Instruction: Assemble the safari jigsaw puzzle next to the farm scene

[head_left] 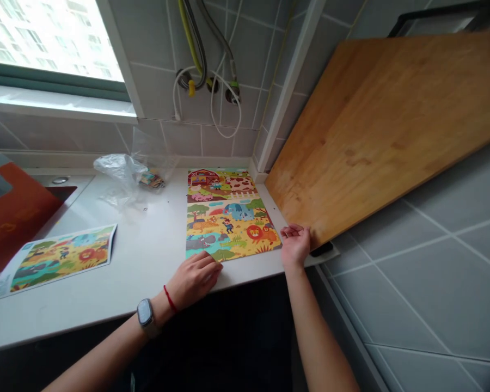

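Observation:
On the white counter lie two finished-looking picture puzzles: a farm scene (222, 185) with a red barn and a cow, and below it a safari scene (232, 228) with lions, an elephant and a hippo. My left hand (198, 275) rests at the counter's front edge, by the lower edge of the safari puzzle, its fingers curled under with nothing visible in them. Palm up, my right hand (296, 245) lies at that puzzle's lower right corner, beside the wooden board (375, 136). Its fingers are loosely bent and apart, holding nothing.
A printed safari picture sheet (65, 258) lies on the left, near an orange-red box (20, 218). Behind are a crumpled clear plastic bag (120, 171) and a bag with small pieces (152, 179). The wooden board leans at the right wall. Hoses and a white cable (239, 117) hang above.

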Demonstrator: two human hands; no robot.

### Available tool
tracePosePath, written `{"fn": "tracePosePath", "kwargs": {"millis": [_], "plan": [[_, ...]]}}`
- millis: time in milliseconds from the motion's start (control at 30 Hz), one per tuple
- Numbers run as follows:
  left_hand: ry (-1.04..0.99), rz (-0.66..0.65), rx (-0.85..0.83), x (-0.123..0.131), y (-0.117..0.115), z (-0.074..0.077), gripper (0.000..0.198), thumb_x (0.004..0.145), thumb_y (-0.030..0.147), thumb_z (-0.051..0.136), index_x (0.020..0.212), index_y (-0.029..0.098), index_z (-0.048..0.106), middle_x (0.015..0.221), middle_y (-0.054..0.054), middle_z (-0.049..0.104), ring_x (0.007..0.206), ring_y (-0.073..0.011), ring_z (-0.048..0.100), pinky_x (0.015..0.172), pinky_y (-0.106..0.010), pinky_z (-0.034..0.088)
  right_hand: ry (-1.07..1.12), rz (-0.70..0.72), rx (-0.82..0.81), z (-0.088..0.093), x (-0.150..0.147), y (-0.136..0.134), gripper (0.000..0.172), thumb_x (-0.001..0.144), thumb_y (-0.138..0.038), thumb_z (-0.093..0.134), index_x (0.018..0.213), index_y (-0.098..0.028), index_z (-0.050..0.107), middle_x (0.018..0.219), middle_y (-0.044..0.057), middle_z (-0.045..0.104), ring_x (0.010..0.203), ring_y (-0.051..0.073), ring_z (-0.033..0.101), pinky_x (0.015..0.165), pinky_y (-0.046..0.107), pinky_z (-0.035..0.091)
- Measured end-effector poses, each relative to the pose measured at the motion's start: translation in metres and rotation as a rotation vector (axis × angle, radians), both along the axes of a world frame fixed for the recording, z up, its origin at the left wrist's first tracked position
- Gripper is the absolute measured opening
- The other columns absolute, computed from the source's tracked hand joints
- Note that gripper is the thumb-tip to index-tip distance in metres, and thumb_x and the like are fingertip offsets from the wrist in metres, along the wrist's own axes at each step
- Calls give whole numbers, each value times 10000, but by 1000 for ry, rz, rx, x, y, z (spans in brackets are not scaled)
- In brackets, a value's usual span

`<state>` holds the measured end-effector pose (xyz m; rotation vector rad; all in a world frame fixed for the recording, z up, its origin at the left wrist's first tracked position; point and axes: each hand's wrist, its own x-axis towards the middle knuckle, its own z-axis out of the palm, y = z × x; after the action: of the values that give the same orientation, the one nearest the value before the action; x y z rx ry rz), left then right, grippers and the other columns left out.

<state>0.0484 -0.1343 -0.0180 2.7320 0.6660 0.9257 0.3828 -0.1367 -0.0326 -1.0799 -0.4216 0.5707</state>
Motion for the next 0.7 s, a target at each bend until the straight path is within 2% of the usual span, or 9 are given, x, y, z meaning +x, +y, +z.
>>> {"fn": "tracePosePath", "kwargs": {"millis": [67, 133, 200, 267, 333, 400, 500, 600, 700], "plan": [[20, -70, -49, -6, 13, 9, 228, 1039, 201, 504, 1007, 218, 730, 819, -60, 722, 780, -190, 669, 717, -310, 573, 39, 9, 24, 1, -1, -2, 533, 904, -726, 498, 812, -218, 630, 614, -6, 600, 650, 201, 656, 746, 395, 576], [24, -50, -82, -17, 38, 22, 230, 1038, 242, 520, 978, 228, 742, 832, -51, 746, 766, -183, 689, 724, -312, 585, 94, 20, 56, 3, -3, -3, 526, 902, -713, 538, 803, -208, 646, 597, -13, 591, 643, 188, 651, 742, 377, 565], [-15, 85, -160, -31, 72, 34, 231, 1031, 303, 537, 975, 217, 744, 912, -56, 776, 797, -180, 717, 737, -308, 600, 126, 23, 73, 5, -5, -3, 510, 904, -687, 573, 793, -198, 666, 580, -19, 585, 638, 176, 648, 735, 358, 555], [-61, 262, -238, -44, 107, 44, 260, 1003, 369, 541, 1003, 205, 743, 933, -59, 785, 772, -180, 719, 600, -266, 572, 115, 28, 69, 5, -6, -3, 501, 908, -670, 594, 782, -192, 676, 572, -22, 583, 634, 169, 646, 730, 350, 548], [-66, 363, -294, -55, 137, 47, 299, 970, 414, 539, 1007, 197, 741, 902, -59, 789, 743, -186, 712, 556, -256, 554, 82, 37, 59, 5, -6, -3, 494, 917, -656, 603, 765, -191, 673, 568, -25, 581, 631, 167, 646, 738, 354, 546], [-43, 375, -322, -61, 158, 44, 315, 952, 427, 542, 1009, 191, 744, 898, -61, 793, 719, -185, 705, 562, -263, 554, 52, 44, 53, 5, -5, -3, 483, 929, -636, 606, 748, -193, 668, 567, -26, 579, 631, 168, 645, 754, 365, 545], [11, 342, -268, -65, 175, 31, 322, 974, 420, 529, 987, 191, 756, 942, -76, 790, 755, -202, 707, 623, -299, 576, 13, 35, 43, 7, -7, -3, 461, 944, -599, 610, 734, -194, 678, 562, -23, 573, 638, 173, 645, 759, 370, 539], [48, 310, -159, -72, 182, 14, 381, 1013, 460, 506, 1012, 186, 771, 1094, -117, 767, 976, -266, 715, 870, -427, 606, -47, 24, 13, 11, -12, -5, 397, 943, -522, 642, 730, -194, 710, 567, -16, 575, 649, 177, 639, 742, 363, 531], [89, 293, -115, -83, 186, 0, 453, 1024, 524, 485, 1129, 180, 759, 1261, -142, 715, 1192, -331, 659, 1054, -563, 531, -180, 37, 23, 16, -21, -7, 313, 926, -438, 684, 733, -197, 737, 602, -7, 589, 670, 178, 631, 729, 356, 528]]}}
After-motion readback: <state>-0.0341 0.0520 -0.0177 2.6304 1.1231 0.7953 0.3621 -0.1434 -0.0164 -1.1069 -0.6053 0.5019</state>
